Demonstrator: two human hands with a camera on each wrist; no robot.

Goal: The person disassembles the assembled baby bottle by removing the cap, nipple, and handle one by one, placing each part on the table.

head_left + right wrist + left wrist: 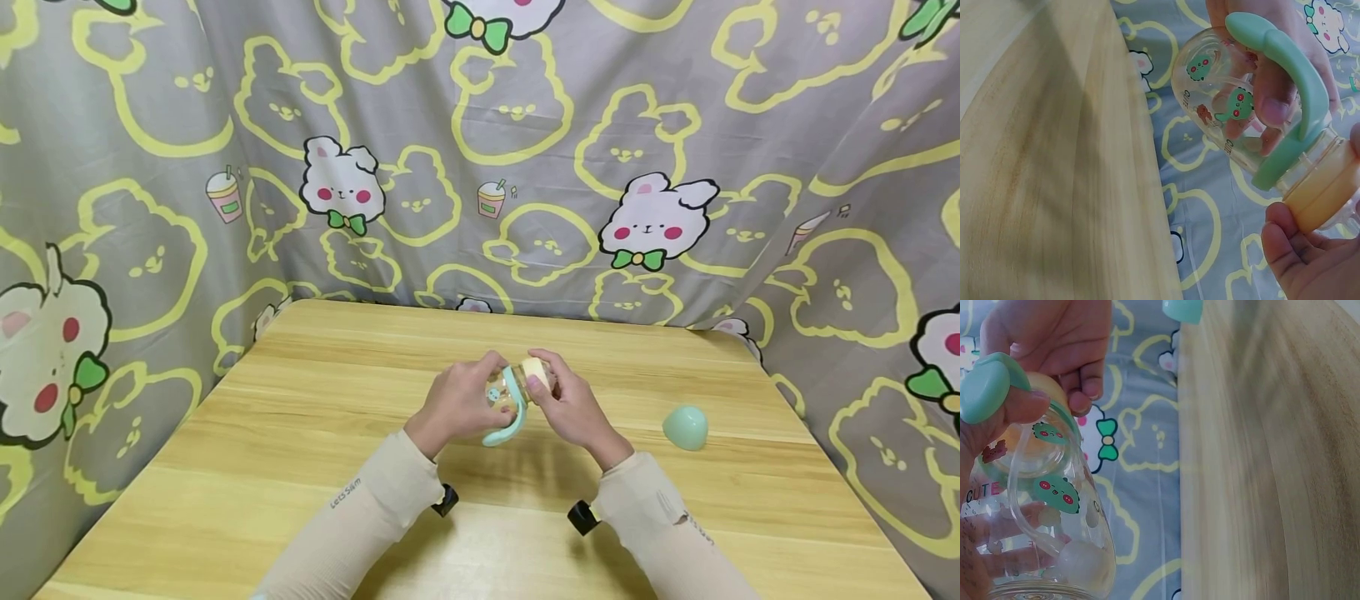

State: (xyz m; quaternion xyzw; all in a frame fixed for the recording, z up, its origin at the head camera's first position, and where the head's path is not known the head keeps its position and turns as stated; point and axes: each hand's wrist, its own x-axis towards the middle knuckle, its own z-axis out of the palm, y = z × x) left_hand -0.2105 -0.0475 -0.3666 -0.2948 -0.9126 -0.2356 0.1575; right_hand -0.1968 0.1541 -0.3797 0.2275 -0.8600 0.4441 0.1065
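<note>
Wooden bench (pixel 300 433) against bunny-print cloth (pixel 525 167): left hand (pixel 457 406) grips clear baby bottle (pixel 517 387) above centre, right hand (pixel 567 404) pinches its yellow collar (pixel 537 370); mint cap (pixel 685 427) lies right.

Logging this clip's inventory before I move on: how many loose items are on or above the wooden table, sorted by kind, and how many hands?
Clear plastic baby bottle with mint-green handles and pale yellow collar: 1, held in both hands
Mint-green dome-shaped plastic cap: 1, lying on the wooden table
Hands: 2, left hand and right hand
Total: 2 items, 2 hands
</note>
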